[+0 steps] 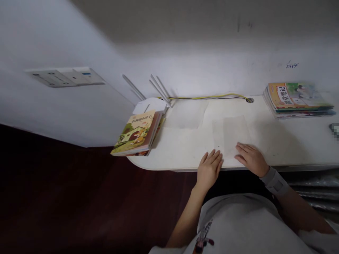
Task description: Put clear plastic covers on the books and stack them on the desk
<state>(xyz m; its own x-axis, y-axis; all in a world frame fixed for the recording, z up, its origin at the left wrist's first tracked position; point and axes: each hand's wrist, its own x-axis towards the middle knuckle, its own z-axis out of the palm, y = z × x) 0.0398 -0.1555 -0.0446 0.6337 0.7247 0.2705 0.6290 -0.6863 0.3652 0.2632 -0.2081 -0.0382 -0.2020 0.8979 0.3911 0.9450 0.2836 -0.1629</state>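
My left hand (210, 167) rests palm down at the front edge of the white desk (172, 155), fingers stretched out and holding nothing. To its right my right hand (251, 158) lies flat with fingers extended, its fingertips on or beside the lower right part of a thin, pale, see-through sheet (233, 132). That sheet lies flat on the desk and shows a fold or overlap line along its left part. A grey band (275, 180) is around my right wrist. A second pale sheet (186, 114) lies farther back to the left.
A stack of picture books (135, 135) overhangs the desk's left end, in front of a white router (150, 105) with antennas. Another book stack (299, 98) stands at the back right. A yellow and black cable (206, 97) runs along the wall into a desk hole (250, 100).
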